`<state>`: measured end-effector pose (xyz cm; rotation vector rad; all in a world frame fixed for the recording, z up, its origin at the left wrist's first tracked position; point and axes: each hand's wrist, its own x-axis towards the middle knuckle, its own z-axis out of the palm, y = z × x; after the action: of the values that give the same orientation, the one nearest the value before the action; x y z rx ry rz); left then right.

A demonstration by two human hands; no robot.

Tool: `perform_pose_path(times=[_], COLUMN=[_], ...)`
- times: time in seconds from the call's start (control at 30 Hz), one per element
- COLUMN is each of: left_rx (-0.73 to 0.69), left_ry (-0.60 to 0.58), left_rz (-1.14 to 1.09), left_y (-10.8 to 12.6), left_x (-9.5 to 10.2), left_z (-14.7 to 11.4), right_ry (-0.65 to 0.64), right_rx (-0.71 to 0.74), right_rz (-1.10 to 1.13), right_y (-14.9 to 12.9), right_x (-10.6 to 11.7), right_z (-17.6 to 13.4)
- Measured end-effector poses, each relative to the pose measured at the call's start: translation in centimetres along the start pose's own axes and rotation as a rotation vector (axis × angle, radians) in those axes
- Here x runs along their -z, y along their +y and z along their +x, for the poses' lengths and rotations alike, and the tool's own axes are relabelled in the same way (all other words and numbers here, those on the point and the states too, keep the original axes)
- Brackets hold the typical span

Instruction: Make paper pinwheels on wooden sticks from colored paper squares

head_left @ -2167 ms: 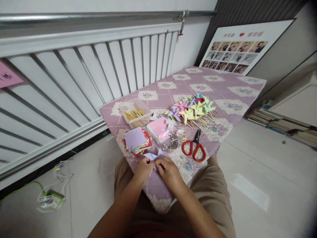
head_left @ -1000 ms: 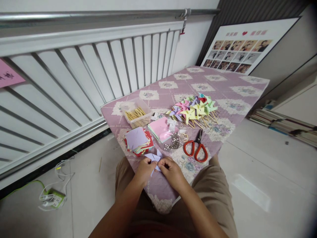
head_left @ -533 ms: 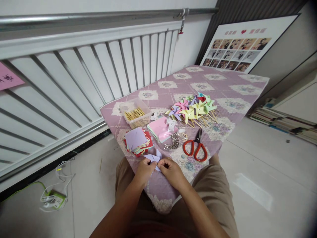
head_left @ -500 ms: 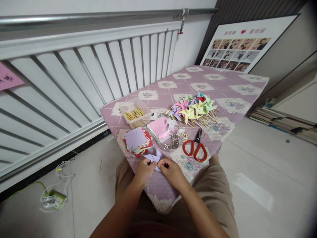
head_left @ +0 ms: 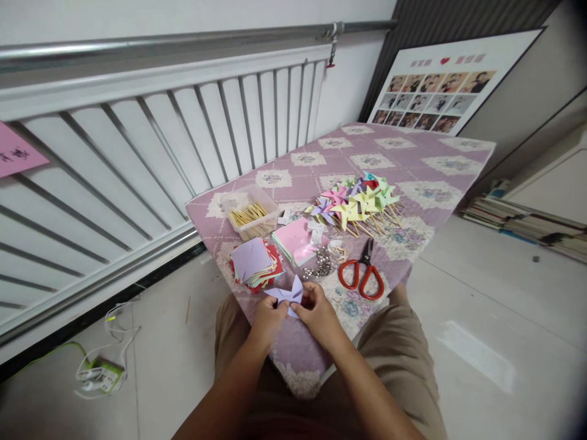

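Note:
A lilac paper pinwheel (head_left: pixel 292 293) with folded blades is held between both hands over the near corner of the table. My left hand (head_left: pixel 270 315) pinches it from the left, thumb on top. From the right, my right hand (head_left: pixel 318 310) grips its edge, fingers curled behind the paper. Just beyond lie a stack of coloured paper squares (head_left: pixel 253 260), a bag of small metal fasteners (head_left: pixel 321 263) and a pink-topped pile of paper (head_left: pixel 296 235). Scissors (head_left: pixel 362 272) with red handles rest to the right of my hands.
A clear plastic box of wooden sticks (head_left: pixel 250 214) stands at the table's left side. Finished pinwheels (head_left: pixel 358 201) on sticks lie heaped farther back. A radiator (head_left: pixel 206 128) runs along the left, and a power strip (head_left: pixel 107 374) with cables is on the floor.
My right hand has shifted slightly up and now grips the pinwheel's right edge. The pinwheel has turned a little, showing more of its blades.

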<state>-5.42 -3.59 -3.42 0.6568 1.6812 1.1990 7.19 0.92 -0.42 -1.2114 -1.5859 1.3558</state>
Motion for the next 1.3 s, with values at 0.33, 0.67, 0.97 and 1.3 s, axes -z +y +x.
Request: perform_pose_path(times=[0.33,0.67,0.97,1.3], left_rx=[0.009,-0.051,-0.108,-0.116], left_ry=[0.022,0.019,0.042,0.064], left_rz=[0.003,0.022,0.096,0.169], left_y=[0.8,0.1,1.0,1.7], left_x=[-0.2,-0.1,-0.3,-0.5], left_z=[-0.4,-0.2,-0.6,-1.2], right_ry=[-0.162,-0.191,-0.194,-0.201], right_rx=[-0.100,-0.104,-0.128,-0.125], right_rz=[0.165,0.122,0.144,0.167], right_y=[-0.9,-1.5,-0.5,0.2], right_x=[0.4,0.8,0.8,0.9], right_z=[0.3,0.3,0.4,0.6])
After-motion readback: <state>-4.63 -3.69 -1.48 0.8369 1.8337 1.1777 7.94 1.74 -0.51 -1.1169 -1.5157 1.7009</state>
